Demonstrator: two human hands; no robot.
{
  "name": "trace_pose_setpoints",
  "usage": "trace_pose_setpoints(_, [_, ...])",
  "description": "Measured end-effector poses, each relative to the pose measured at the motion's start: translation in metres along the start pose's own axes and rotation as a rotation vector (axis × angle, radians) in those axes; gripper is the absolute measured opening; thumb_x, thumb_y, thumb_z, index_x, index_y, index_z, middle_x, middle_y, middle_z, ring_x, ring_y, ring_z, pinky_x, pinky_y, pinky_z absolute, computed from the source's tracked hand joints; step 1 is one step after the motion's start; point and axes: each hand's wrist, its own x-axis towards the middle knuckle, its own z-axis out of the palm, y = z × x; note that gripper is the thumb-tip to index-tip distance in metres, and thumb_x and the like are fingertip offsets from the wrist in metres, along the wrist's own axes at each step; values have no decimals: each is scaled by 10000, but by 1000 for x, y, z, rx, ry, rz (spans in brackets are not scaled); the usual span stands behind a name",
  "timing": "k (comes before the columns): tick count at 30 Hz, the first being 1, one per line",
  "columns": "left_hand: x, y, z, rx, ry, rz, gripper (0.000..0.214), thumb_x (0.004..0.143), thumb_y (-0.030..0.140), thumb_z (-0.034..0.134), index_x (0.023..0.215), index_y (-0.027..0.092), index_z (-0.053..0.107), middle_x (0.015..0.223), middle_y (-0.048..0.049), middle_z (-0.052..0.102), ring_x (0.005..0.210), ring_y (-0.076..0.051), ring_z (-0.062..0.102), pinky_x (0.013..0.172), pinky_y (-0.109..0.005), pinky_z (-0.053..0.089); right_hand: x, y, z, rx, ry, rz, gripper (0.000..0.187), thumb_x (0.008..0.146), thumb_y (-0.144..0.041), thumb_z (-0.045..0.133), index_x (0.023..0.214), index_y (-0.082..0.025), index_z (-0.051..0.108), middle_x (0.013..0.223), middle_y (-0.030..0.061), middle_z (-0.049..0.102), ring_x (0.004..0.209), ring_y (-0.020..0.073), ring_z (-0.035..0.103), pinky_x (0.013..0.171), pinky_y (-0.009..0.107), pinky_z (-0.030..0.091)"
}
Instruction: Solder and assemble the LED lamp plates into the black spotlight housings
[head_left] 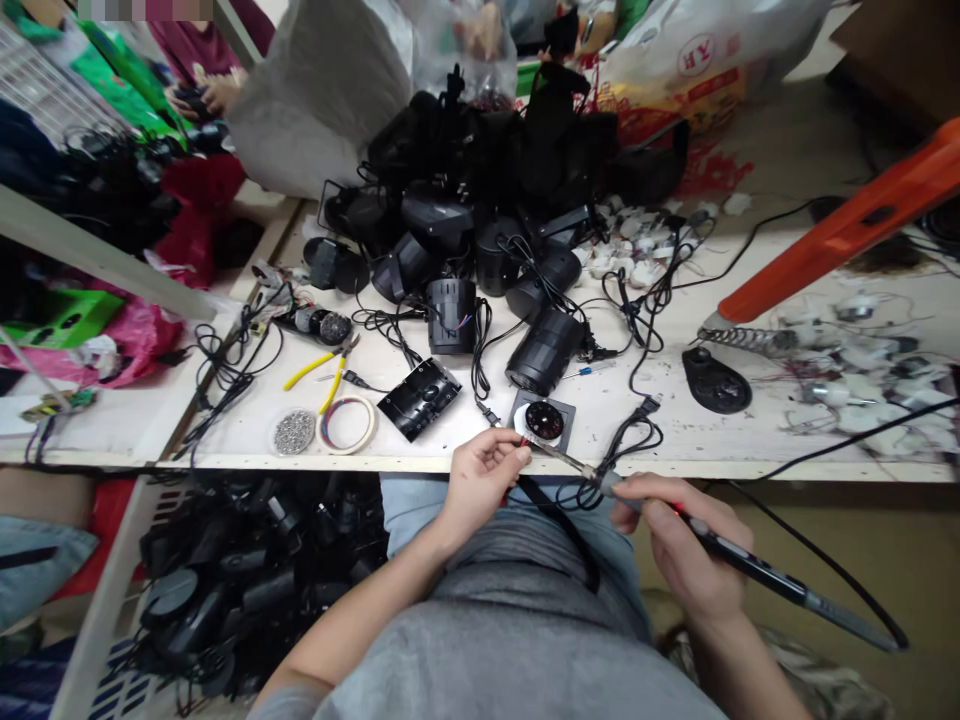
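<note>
My right hand (694, 540) is closed around the dark handle of a soldering iron (765, 572), its metal tip pointing left. That tip reaches the edge of a round black part (544, 421), which lies on a white disc and a grey square plate (573, 412) at the bench's front edge. Beside the tip, my left hand (486, 475) pinches a thin red wire (524, 441); its far end is too small to make out. Close by on the left is an open black housing (420, 399). Behind the plate lies a black cylindrical housing (546, 348) with a cable.
To the left lie yellow-handled pliers (330, 372), a tape roll (346, 425) and a tin of metal wool (294, 432). Black lamp housings (439, 215) pile up behind. An orange arm (847, 225) slants in from the right. Below stands a crate of black parts (247, 590). Another person's hands (206, 95) show top left.
</note>
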Motion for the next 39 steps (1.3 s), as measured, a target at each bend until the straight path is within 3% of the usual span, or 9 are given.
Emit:
trace_pose_setpoints(13, [-1, 0, 0, -9, 1, 10, 427, 558, 440, 910, 805, 147, 724, 559, 29, 606, 477, -74, 513, 470, -197, 435, 0, -2, 3, -7, 16, 12, 219, 934, -332, 632, 892, -182, 785, 649, 32, 712, 503, 134, 650, 457, 218, 549])
trace_pose_setpoints(26, [-1, -2, -3, -53, -24, -9, 440, 574, 427, 907, 863, 142, 738, 649, -29, 720, 509, -95, 570, 513, -220, 497, -2, 0, 3, 2, 24, -11, 192, 940, -296, 622, 912, -197, 784, 677, 23, 721, 521, 130, 658, 469, 212, 546])
trace_pose_setpoints(39, [-1, -2, -3, -38, -16, 14, 421, 577, 409, 905, 858, 143, 740, 609, -4, 680, 506, -90, 564, 512, -217, 489, -3, -4, 1, 34, 1, -37, 195, 940, -292, 614, 933, -204, 788, 665, 31, 705, 524, 138, 648, 458, 227, 538])
